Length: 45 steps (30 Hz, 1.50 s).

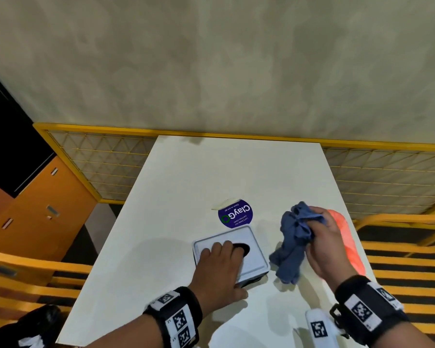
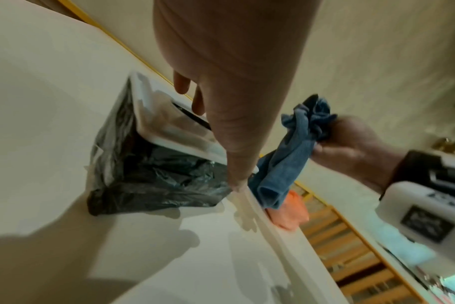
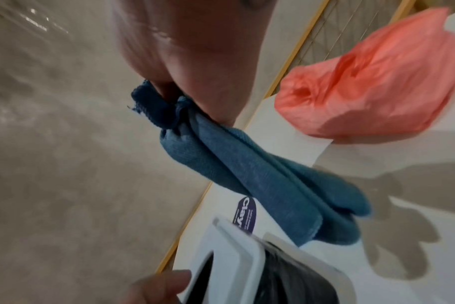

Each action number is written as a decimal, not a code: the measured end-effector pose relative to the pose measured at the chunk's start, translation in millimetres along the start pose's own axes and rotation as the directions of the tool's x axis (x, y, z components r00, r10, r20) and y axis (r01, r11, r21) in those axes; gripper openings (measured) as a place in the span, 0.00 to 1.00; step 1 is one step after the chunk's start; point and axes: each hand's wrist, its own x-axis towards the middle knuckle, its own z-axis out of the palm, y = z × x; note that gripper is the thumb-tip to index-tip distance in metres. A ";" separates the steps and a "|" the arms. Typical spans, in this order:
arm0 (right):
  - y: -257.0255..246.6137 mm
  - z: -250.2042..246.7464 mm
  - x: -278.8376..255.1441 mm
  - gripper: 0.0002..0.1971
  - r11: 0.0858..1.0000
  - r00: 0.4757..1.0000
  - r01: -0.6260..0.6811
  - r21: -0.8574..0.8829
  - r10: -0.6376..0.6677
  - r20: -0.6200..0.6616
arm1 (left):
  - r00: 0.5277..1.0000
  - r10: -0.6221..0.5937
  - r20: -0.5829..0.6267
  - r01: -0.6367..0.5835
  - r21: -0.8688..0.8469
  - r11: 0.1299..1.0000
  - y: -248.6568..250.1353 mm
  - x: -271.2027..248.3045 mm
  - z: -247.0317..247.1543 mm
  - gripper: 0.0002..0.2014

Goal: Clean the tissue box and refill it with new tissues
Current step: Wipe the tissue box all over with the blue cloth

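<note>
The tissue box (image 1: pixel 255 257), with a white lid, a dark oval opening and black sides (image 2: pixel 156 170), stands on the white table (image 1: pixel 211 172) near its front. My left hand (image 1: pixel 219 262) rests on the lid, fingers reaching the opening and the thumb down the near corner. Just right of the box, my right hand (image 1: pixel 329 242) grips a bunched blue cloth (image 1: pixel 294 247) that hangs down with its lower end close to the tabletop. The cloth (image 3: pixel 247 174) hangs beside the box, not on it. The box's inside is hidden.
A pink plastic bag (image 1: pixel 347 237) lies at the table's right edge behind my right hand. A round purple sticker (image 1: pixel 235 213) sits just beyond the box. A yellow mesh rail (image 1: pixel 106 156) backs the table; orange cabinets (image 1: pixel 35 209) stand left, with yellow slatted seats on both sides.
</note>
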 end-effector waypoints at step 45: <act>59.6 135.8 -23.1 0.10 -0.099 0.498 0.863 -0.495 0.010 0.867 | 0.986 -0.161 0.052 0.127 -0.857 0.499 -70.1 -59.7 14.1 0.36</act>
